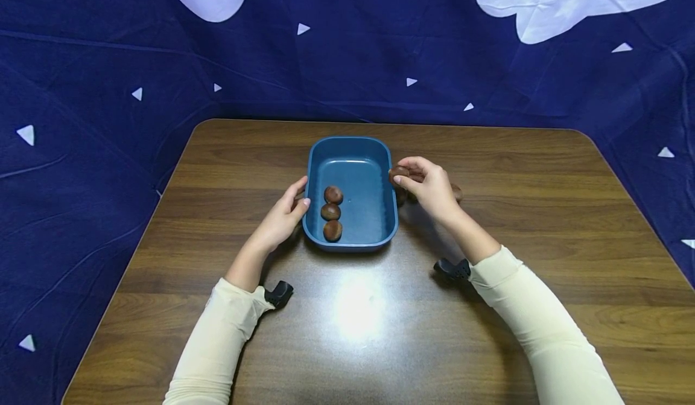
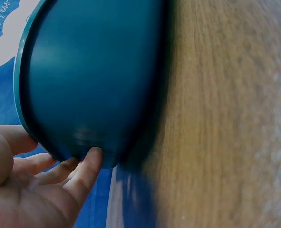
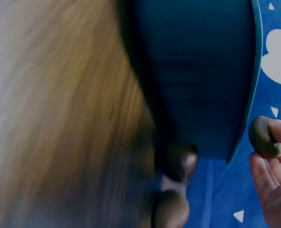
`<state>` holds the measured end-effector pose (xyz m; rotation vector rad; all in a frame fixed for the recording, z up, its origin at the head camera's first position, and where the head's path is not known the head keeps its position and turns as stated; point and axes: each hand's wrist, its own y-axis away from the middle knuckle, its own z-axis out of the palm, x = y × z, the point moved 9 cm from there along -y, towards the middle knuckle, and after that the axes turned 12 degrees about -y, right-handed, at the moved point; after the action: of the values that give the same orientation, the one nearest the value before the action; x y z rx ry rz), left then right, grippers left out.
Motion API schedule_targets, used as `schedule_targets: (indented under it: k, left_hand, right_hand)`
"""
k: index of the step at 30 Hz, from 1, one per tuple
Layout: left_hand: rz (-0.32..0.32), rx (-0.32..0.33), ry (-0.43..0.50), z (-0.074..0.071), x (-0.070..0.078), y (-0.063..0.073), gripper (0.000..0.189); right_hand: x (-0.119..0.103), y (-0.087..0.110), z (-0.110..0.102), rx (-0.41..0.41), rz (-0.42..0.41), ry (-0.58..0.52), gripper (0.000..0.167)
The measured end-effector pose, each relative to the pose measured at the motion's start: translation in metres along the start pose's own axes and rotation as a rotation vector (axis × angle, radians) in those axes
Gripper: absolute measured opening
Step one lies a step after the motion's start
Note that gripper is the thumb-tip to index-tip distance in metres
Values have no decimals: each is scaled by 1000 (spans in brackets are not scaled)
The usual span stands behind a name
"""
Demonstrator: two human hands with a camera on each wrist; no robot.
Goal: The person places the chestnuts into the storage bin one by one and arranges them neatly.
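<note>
A blue rectangular plastic container point(image 1: 369, 224) stands on the table, with three brown chestnuts point(image 1: 330, 212) in a row along the left side of its floor. My left hand point(image 1: 279, 219) rests against its left outer wall, the thumb at the rim and the fingers spread along the side. Between thumb and fingertips, my right hand point(image 1: 431, 191) pinches another chestnut point(image 3: 264, 137) right at the container's right rim. More chestnuts point(image 3: 172, 209) lie on the table beside the container's right wall, partly hidden under the right hand in the head view.
The wooden table point(image 1: 543, 242) has rounded far corners and a bright light reflection near its front middle. Behind it hangs a dark blue cloth point(image 1: 347, 61) with white clouds and triangles. Both sleeved wrists carry small black devices point(image 1: 279, 294).
</note>
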<state>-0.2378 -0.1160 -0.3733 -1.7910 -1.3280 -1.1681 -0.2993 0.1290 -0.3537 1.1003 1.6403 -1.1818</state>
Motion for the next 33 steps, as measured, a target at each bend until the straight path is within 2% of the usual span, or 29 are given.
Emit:
schedule_targets:
  k: [13, 15, 19, 22, 27, 30, 33]
  left_hand:
    - [2, -4, 6, 1, -1, 0, 49]
    - [2, -5, 11, 1, -3, -1, 49]
    - [12, -1, 14, 2, -19, -7, 50]
    - [14, -1, -1, 2, -21, -8, 50]
    - [10, -5, 2, 1, -10, -4, 49]
    - [4, -3, 26, 1, -13, -5, 50]
    - [5, -2, 25, 2, -24, -9, 50]
  right_hand:
    - [-3, -19, 42, -92, -1, 45, 29]
    - [-2, -21, 47, -107, 5, 67, 29]
    - [2, -26, 57, -135, 20, 104, 28]
    - [4, -29, 64, -162, 21, 126, 27]
    - [4, -35, 78, -223, 18, 161, 28]
    - [4, -38, 84, -258, 21, 161, 29]
    - [5, -41, 89, -287, 32, 159, 29]
